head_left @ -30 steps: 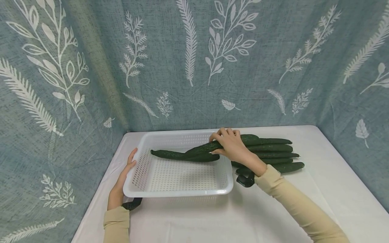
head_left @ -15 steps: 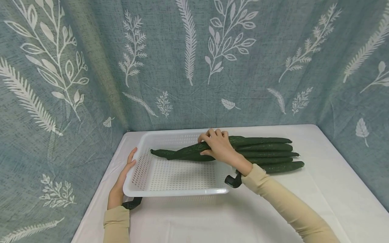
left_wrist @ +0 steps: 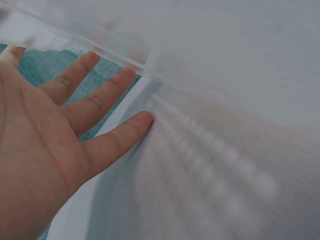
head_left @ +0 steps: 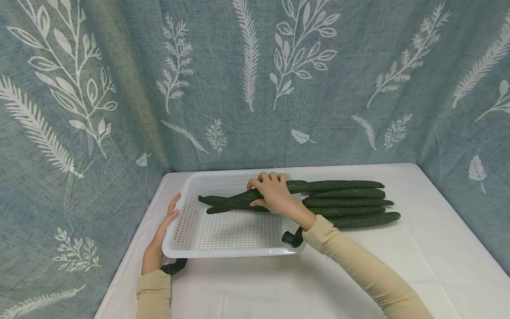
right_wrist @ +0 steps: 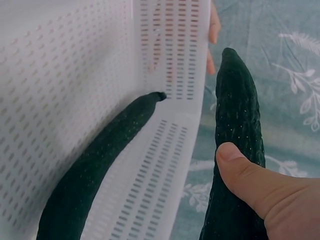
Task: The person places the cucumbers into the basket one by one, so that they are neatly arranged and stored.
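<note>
My right hand (head_left: 275, 195) grips a dark green cucumber (head_left: 235, 202) over the white perforated basket (head_left: 235, 254). In the right wrist view the thumb lies along the held cucumber (right_wrist: 239, 110), whose rounded tip points up, away from the hand. A second cucumber (right_wrist: 95, 170) lies inside the basket under it, its stem end towards the left wall. My left hand (head_left: 161, 235) is at the basket's left side. In the left wrist view the fingers of that hand (left_wrist: 65, 115) are straight and spread, fingertips right at the basket's wall.
Several more cucumbers (head_left: 350, 212) lie side by side on the white tablecloth (head_left: 430, 212), right of the basket. A blue-green leaf-patterned curtain (head_left: 223, 88) hangs behind the table and at both sides. Black wrist cameras sit below both hands.
My right hand has moved left with the held cucumber, carrying it farther over the basket and the cucumber inside. The left hand and the basket have stayed in place.
</note>
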A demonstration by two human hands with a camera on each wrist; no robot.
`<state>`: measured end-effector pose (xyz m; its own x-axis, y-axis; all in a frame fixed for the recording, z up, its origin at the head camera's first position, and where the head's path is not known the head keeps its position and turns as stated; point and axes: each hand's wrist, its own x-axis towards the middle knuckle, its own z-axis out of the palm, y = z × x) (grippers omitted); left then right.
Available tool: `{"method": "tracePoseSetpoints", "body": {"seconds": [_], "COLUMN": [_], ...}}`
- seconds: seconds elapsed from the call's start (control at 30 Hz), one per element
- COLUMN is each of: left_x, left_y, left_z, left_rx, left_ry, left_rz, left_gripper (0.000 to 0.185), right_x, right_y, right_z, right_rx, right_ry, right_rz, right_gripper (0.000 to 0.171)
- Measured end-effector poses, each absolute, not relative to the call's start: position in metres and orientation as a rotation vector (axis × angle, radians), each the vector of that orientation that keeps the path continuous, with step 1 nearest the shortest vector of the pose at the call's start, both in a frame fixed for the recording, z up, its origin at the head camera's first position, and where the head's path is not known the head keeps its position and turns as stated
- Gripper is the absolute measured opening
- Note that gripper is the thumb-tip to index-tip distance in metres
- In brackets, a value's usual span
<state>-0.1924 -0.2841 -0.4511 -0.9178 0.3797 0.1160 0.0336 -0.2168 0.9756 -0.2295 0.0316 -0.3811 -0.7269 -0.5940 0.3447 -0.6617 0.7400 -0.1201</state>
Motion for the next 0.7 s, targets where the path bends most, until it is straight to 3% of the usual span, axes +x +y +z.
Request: {"method": "tracePoseSetpoints", "body": {"seconds": [0.7], "left_x": [-0.195], "left_y": [-0.285], "left_z": [-0.456], "left_rx": [0.47], "left_ry": [1.873], "left_rz": [2.218], "left_gripper": [0.049], "right_x": [-0.234], "right_y": [0.0], "right_z": [-0.39], "right_rx": [0.889], "right_ry": [-2.835], "right_rz": [0.394], "right_gripper": [0.035]}}
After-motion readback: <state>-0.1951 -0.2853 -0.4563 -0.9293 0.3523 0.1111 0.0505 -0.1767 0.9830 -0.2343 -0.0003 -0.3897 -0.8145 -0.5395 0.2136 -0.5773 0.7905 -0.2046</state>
